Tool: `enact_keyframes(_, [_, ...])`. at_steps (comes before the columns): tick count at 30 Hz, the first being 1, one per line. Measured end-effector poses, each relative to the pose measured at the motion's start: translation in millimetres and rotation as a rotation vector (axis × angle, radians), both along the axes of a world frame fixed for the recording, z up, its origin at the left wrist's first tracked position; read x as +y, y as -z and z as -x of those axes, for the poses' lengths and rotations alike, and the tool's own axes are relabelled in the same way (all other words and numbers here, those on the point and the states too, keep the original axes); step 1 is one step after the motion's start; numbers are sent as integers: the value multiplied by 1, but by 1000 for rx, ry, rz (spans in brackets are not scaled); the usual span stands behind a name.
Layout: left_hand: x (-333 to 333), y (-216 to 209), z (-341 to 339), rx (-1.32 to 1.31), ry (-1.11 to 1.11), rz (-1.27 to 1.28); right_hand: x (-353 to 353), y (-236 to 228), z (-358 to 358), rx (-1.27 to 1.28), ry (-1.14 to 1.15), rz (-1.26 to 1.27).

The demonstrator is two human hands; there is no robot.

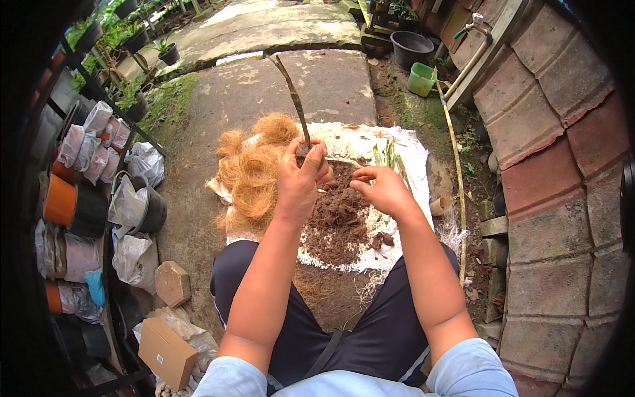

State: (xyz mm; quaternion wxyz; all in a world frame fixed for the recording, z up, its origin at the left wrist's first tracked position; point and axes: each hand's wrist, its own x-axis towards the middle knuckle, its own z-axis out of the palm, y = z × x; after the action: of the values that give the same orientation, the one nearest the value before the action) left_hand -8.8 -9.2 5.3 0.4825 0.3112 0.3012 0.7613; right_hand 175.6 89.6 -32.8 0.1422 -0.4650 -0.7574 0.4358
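My left hand [301, 177] is closed around the lower end of a dark, slender plant stem [295, 96], which rises from the fist and leans to the left. A dark clump shows at its base, partly hidden by the fingers. Off to the right, my right hand [385, 188] has thumb and fingertips drawn together in a pinch; what they hold, if anything, is too small to name. A pale strand [344, 161] runs between the hands. Below them, crumbly brown soil [337, 221] lies heaped on a white sack [411, 147].
Tangled coconut fibre [254, 175] covers the sack's left side; long striped leaves [391, 159] lie at its right. Pots and bagged material [135, 205] line the left. A cardboard box [167, 352] sits lower left. A bamboo pole [456, 165] and stacked roof tiles [549, 245] flank the right.
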Motion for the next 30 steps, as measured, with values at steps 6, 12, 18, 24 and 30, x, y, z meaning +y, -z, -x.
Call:
enact_keyframes(6, [-1,-3,-10,-90,50,50,-12,-8,12,175,14,-5])
enact_keyframes(12, [-8,-2,-19,-247,248,-44,-47,-50,31,839,-52,252])
enact_keyframes(18, [0,7,-26,-224,204,25,-56,-41,44,993,-67,240])
enact_keyframes(24, [0,8,-23,-176,215,12,-51,-45,42,1078,-68,354])
enact_keyframes(30, [-1,6,-26,-134,237,-20,-51,-34,46,1032,-41,167])
